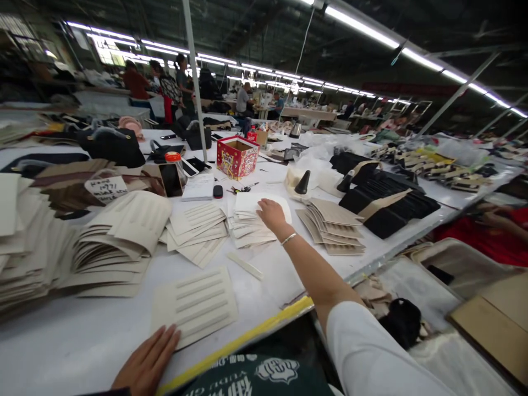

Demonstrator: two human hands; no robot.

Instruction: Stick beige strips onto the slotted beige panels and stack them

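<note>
Touching white stack (247, 215): right grip (273, 215)

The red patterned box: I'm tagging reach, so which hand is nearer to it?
Right. The right hand is at the white stack, on the near side of the red patterned box; the left hand is by the striped panel, farther away.

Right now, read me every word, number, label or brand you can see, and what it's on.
"YUDU": apron; its other print is unclear.
"10971", probably: handwritten tag; its other lines are too blurred.
Red box: print too small and blurred to read.
</note>
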